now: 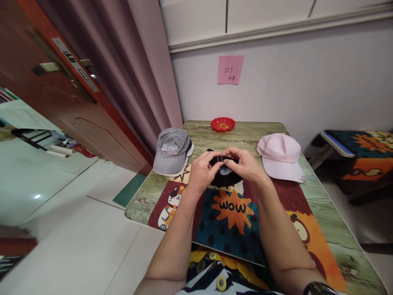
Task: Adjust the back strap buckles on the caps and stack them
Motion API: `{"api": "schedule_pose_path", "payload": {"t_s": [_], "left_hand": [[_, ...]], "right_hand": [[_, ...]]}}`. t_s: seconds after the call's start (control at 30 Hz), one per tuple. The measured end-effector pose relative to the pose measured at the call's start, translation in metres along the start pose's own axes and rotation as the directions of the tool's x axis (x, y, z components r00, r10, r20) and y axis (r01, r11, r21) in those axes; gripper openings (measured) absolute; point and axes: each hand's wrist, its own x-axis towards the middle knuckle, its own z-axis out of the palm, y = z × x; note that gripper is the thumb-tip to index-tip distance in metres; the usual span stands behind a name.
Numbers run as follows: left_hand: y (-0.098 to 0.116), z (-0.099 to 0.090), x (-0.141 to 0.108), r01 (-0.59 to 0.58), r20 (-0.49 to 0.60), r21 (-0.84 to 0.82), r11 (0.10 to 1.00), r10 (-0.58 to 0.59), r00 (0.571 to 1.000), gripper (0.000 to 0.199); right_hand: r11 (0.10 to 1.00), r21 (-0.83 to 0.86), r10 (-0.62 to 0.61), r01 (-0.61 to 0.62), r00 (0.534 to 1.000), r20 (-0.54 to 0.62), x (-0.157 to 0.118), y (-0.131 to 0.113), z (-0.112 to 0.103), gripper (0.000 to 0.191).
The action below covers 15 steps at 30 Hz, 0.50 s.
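Observation:
A black cap [226, 179] is between my hands over the middle of the table, with a grey label [225, 170] showing inside it. A small metal buckle [219, 159] sits on its strap at the near-top edge. My left hand [202, 169] pinches the strap left of the buckle between thumb and fingers. From the other side, my right hand [244, 164] pinches the strap close to the buckle. Fingers hide part of the strap, so I cannot tell whether its end is threaded through.
A grey cap [171, 150], with a pale one under it, lies at the left edge. A pink cap [280, 155] lies right. A red scalloped dish [222, 124] stands at the back. A patterned mat [229, 221] covers the table's front. A door [92, 119] stands left.

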Motion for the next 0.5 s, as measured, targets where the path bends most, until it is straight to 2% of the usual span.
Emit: {"api": "schedule_pose_path", "payload": {"t_s": [0.2, 0.37, 0.5], "left_hand": [[0.009, 0.001, -0.001, -0.045, 0.054, 0.199, 0.979, 0.035, 0.998, 0.021], [0.012, 0.007, -0.003, 0.018, 0.063, 0.304, 0.953, -0.039, 0.997, 0.021], [0.015, 0.01, -0.004, 0.064, 0.034, 0.367, 0.928, -0.082, 0.996, 0.019]], "right_hand": [[0.999, -0.043, -0.017, 0.013, 0.996, -0.084, 0.002, 0.0, 0.009, 0.012], [0.983, -0.181, -0.022, -0.017, 0.978, -0.209, 0.002, -0.007, 0.016, 0.012], [0.952, -0.308, -0.103, 0.003, 0.945, -0.31, 0.003, -0.01, 0.025, 0.011]]}}
